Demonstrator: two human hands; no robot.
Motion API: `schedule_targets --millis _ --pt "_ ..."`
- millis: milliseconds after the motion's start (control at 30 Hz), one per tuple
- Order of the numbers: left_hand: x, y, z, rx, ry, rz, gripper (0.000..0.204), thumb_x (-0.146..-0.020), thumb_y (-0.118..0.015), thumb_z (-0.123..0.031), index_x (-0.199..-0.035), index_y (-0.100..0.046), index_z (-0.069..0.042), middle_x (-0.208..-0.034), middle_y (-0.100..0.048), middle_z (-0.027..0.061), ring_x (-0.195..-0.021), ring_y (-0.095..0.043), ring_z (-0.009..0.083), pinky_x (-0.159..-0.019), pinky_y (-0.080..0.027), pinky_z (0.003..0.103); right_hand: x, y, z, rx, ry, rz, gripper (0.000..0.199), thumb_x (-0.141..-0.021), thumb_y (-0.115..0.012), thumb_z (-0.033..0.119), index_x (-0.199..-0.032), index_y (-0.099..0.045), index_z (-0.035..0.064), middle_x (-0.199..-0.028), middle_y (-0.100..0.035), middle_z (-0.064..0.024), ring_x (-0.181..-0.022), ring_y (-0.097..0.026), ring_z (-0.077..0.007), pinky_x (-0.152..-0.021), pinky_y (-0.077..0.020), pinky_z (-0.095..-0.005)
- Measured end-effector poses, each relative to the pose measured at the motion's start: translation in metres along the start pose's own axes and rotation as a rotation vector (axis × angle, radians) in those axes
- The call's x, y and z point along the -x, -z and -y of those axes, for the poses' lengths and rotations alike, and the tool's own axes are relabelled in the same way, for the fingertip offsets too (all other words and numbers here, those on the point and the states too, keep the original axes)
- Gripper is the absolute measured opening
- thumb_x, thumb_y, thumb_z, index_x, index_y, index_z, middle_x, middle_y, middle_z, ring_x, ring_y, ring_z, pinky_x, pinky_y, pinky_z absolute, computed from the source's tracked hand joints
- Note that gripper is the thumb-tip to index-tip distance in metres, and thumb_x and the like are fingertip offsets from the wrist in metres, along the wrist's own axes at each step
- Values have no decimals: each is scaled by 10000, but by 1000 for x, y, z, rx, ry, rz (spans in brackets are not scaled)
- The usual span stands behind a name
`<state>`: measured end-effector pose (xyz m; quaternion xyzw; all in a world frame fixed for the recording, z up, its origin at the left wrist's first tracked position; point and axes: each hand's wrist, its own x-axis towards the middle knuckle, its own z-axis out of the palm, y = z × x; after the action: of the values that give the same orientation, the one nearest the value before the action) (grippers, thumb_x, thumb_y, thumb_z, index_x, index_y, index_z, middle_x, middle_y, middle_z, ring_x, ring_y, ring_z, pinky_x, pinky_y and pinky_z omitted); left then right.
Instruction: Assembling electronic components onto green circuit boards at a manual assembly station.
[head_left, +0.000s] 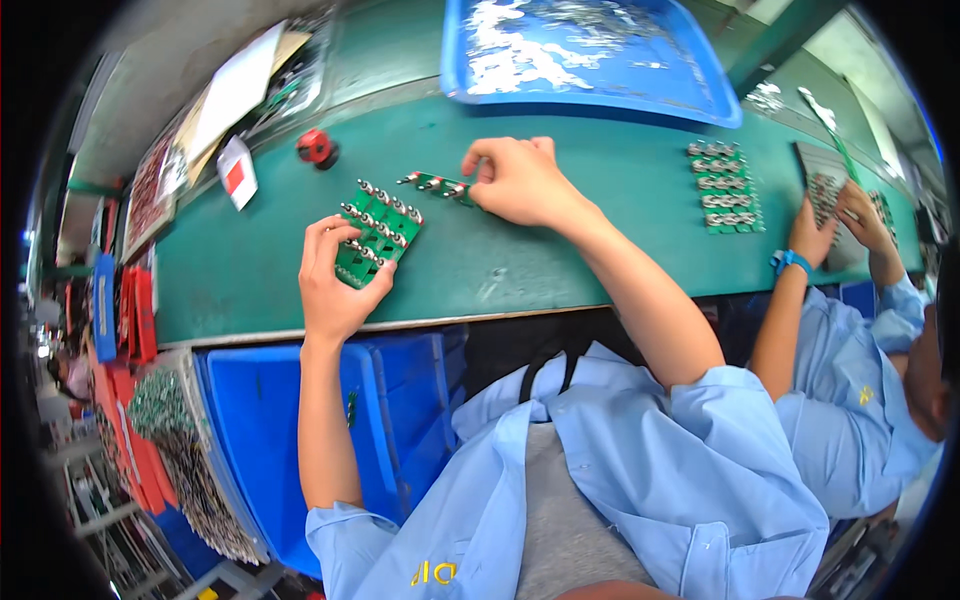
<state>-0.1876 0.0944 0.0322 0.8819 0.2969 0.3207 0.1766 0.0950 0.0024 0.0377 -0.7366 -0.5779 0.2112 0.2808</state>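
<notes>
My left hand (335,275) grips the lower left edge of a green circuit board panel (385,228), thumb at its near edge and fingers over its left side. Rows of small metal cylindrical parts stand on the panel. Just to the right of its far edge lies a narrow green circuit board strip (432,184) with the same kind of parts. My right hand (520,180) has its curled fingers and thumb closed at the right end of this strip, hiding that end.
Behind my hands stands a blue tray (590,98) of shiny metal pieces. A red and black round object (317,148) sits far left. Assembled boards (725,188) lie to the right, near a co-worker's hands (815,235) holding a board. Blue bins (290,440) stand below the green table's edge (450,318).
</notes>
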Motion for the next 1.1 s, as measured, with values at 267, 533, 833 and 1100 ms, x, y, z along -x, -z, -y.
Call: schedule_targets --millis 267,533,833,1100 --pt "-42 -60 -20 76 -147 140 466 -683 -857 -126 -1089 -637 -66 -1265 -609 127 -1127 -626 336 -958 -523 405 90 21 -60 47 -130 -307 207 -840 -616 124 -993 -754 116 -742 -718 4 -734 -631 -230 -919 -400 -353" --pt "-33 -52 -28 5 -191 61 585 -797 -790 -162 -1326 -568 -45 -1465 -544 176 -1327 -536 385 -1117 -427 470 61 129 -76 100 -242 -192 309 -866 -553 112 -1073 -774 52 -1047 -785 -153 -985 -726 -388 -886 -574 -469" --pt "-2 -100 -141 0 -241 143 612 -872 -714 -120 -1448 -520 -47 -1529 -506 204 -1376 -511 391 -1151 -397 484 -52 188 -203 534 -226 -346 264 -836 -628 82 -1033 -793 141 -1020 -777 -98 -988 -717 -318 -909 -538 -467" --pt "-16 -144 -165 120 -95 151 504 -876 -682 6 -1369 -580 -20 -1415 -579 185 -1255 -573 359 -1063 -464 431 -65 185 -224 729 14 -402 166 -808 -664 74 -876 -785 165 -878 -756 -45 -907 -703 -296 -959 -471 -456"
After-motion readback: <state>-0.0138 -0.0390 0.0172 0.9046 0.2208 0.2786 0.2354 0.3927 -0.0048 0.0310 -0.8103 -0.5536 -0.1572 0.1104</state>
